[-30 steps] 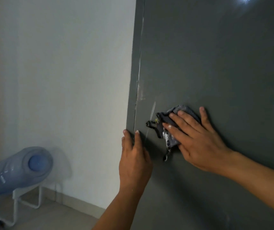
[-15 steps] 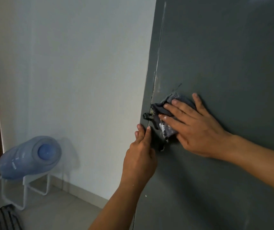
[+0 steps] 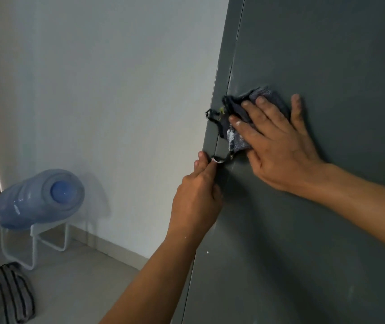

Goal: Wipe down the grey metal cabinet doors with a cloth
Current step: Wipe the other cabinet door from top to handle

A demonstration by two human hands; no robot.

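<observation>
Against the grey metal cabinet door [image 3: 327,66] I see my right hand [image 3: 277,146] laid flat, fingers spread, pressing a crumpled cloth [image 3: 240,127] onto the panel close to its left edge. No brand, label or lettering is readable anywhere in my view. That cloth is dark grey-blue and looks woven, worn and frayed, with pale whitish smears on its lower part and loose dark threads [image 3: 211,114] straggling past the door's edge. One ragged strand hangs down from it and curls toward my left hand [image 3: 198,195].

My left hand sits lower, at the cabinet's left edge, fingers bunched together and pointing up, the fingertips [image 3: 212,163] meeting the end of that hanging strand; whether they truly pinch it I cannot tell. Small white flecks dot the wrist.

Smooth, matte painted metal makes up the door, with a thin vertical seam running near its left side and pale scuffs beside the cloth.

Beside the cabinet stands a plain white wall [image 3: 105,78]. Low on the left, a translucent blue water jug [image 3: 37,198], ribbed and cylindrical, lies tilted on a white wire stand [image 3: 32,244]. A striped grey-and-black fabric [image 3: 2,298] lies on the pale tiled floor [image 3: 81,284] in the corner.
</observation>
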